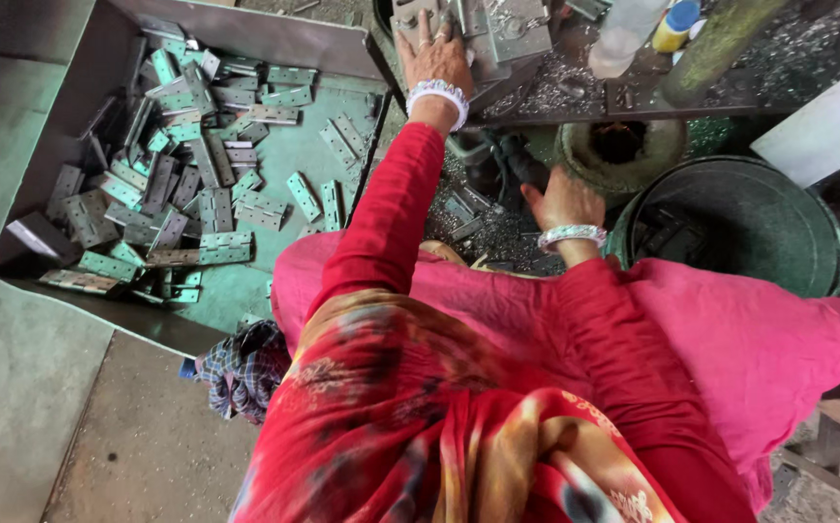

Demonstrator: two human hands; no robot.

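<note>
My left hand (434, 53), with rings and a white bangle, lies flat with fingers spread on a grey metal machine fixture (507, 29) at the top. My right hand (563, 199), also with a white bangle, hangs lower over a heap of metal shavings and small hinge pieces (473, 218). Its fingers curl downward and their tips are hidden. Both arms are in red sleeves. A large metal tray (245, 34) on the left holds several grey-green hinges (178, 184), out of reach of either hand.
A dark green bucket (739, 223) stands at the right, with a round rusty pot (618, 145) behind it. A clear plastic bottle (628, 34) stands on the shaving-strewn machine bed. A checked cloth (241, 368) lies by my pink-covered lap.
</note>
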